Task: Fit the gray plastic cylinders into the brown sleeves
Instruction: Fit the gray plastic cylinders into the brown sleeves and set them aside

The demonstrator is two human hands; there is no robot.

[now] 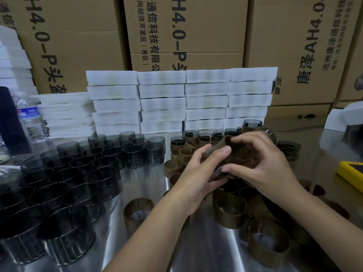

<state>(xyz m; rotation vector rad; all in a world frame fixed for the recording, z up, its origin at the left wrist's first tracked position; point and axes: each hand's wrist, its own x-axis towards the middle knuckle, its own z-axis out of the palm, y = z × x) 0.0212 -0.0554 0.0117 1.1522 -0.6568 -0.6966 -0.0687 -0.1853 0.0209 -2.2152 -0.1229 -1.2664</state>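
left hand (198, 171) + right hand (261, 165): both curled round one brown sleeve (233, 152), centre | gray cylinders (78, 173) packed at 9 o'clock | loose sleeves (229, 213) at 5 o'clock | bare table (137, 181) strip between them, 7 o'clock

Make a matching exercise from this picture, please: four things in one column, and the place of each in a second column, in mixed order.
Things:
1. gray cylinders
2. water bottle
3. yellow object
4. brown sleeve

Places:
A. at the right edge of the table
B. gripped by the left hand and the right hand
C. far left, upright
D. massed on the table's left part

Pairs: 1-D, 2-C, 3-A, 4-B
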